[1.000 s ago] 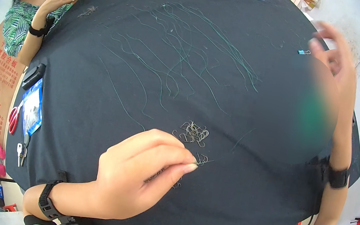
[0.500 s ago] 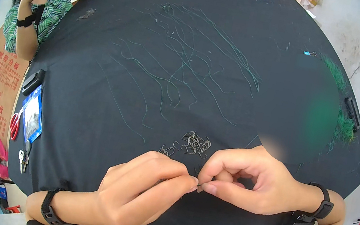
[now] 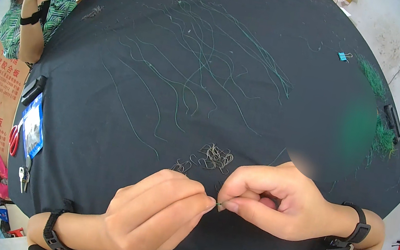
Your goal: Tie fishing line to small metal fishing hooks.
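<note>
Close to the near edge of the table, my left hand (image 3: 155, 215) and my right hand (image 3: 279, 202) meet fingertip to fingertip, both closed in a pinch. A short bit of green fishing line (image 3: 218, 204) shows between them. The left fingers pinch a fish hook that is nearly all covered; only a tiny brownish end shows. Thumb and forefinger of the right hand grip the line. Just beyond lies a small heap of fish hooks (image 3: 215, 158), with a few more beside the left knuckles. Many strands of green line (image 3: 198, 56) spread over the middle of the table.
A black cloth (image 3: 73, 156) covers the round table. At the left edge lie scissors (image 3: 14, 139), a blue packet (image 3: 32, 129) and keys (image 3: 23, 177). Right: a teal binder clip (image 3: 344, 57), green line tangles (image 3: 382, 141) and a blurred patch. Two other people sit far left.
My hands stay pinched together in nearly the same place; more green shows between the fingertips. The view has shifted slightly. The person at the far left has moved their head and hands a little.
</note>
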Tool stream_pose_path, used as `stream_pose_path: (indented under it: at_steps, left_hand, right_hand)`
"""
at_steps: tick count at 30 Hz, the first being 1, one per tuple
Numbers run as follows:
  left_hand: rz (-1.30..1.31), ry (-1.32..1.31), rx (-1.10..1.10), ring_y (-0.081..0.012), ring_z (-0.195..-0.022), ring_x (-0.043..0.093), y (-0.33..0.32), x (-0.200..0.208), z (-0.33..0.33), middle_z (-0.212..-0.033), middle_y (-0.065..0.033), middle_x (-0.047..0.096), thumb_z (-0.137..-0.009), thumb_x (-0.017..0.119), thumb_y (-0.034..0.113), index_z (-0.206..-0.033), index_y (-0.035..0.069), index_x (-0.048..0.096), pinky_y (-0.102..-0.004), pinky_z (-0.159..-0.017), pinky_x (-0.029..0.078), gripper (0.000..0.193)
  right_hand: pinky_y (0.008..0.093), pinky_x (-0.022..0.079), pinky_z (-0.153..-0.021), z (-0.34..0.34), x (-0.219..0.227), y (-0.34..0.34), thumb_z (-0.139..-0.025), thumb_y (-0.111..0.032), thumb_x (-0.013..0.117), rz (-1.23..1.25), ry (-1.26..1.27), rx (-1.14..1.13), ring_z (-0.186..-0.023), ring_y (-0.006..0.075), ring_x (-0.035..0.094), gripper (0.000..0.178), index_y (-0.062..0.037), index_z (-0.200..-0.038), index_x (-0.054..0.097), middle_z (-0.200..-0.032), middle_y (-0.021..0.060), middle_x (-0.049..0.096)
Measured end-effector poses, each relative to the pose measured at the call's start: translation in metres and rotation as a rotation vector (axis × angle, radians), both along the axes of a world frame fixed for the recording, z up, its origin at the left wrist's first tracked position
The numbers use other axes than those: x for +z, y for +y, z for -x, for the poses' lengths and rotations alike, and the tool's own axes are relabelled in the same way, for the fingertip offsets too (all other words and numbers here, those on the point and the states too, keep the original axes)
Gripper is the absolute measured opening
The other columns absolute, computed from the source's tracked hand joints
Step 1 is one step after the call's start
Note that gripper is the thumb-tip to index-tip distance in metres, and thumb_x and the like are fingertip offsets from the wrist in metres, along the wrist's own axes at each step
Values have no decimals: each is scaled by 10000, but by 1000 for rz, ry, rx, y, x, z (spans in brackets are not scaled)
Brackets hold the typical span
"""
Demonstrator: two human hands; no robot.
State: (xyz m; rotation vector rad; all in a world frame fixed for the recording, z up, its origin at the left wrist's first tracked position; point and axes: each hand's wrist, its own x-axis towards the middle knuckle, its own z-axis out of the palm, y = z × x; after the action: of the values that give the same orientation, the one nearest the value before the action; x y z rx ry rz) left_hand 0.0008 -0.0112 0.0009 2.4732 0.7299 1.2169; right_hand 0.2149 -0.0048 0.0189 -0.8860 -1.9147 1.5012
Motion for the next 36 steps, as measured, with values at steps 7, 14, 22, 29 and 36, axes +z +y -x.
stream_pose_path:
  at_steps: [7,14,22,29,36]
  left_hand:
    - [-9,-5,-5,-250,-644,628,-1,0,0,-795,-150,631,-650,706,-104,-851,-33,647,-301,-561,511,221]
    - [20,-1,-34,-249,-658,632,0,0,1,-801,-147,632,-647,723,-92,-859,-30,644,-304,-568,511,234]
    - [127,-21,-13,-226,-679,628,0,4,3,-809,-141,635,-692,699,-90,-850,-26,636,-294,-585,499,181]
    - [452,-74,-42,-156,-729,629,-2,6,2,-857,-147,616,-770,641,-104,-875,-56,616,-230,-598,532,118]
    - [1006,-254,-79,-174,-804,621,-6,10,2,-956,-152,551,-848,564,-94,-932,-100,582,-261,-638,603,85]
  right_hand:
    - [248,299,-448,1,-1,-1,-853,-7,539,-49,8,-14,-484,40,382,46,-21,-874,578,-603,20,495]
    - [227,273,-442,1,0,-2,-861,-18,568,-47,-7,-21,-488,12,345,31,-18,-882,590,-590,-13,477]
    - [191,245,-478,0,-3,-2,-902,-38,559,108,66,-32,-550,-17,311,59,0,-907,603,-656,-70,484]
    - [184,250,-483,0,-4,-3,-904,-42,563,124,94,-29,-554,-18,317,74,1,-925,619,-688,-67,504]
    - [166,329,-541,-1,-13,0,-911,-62,574,349,238,1,-635,-17,430,111,15,-962,634,-781,-34,590]
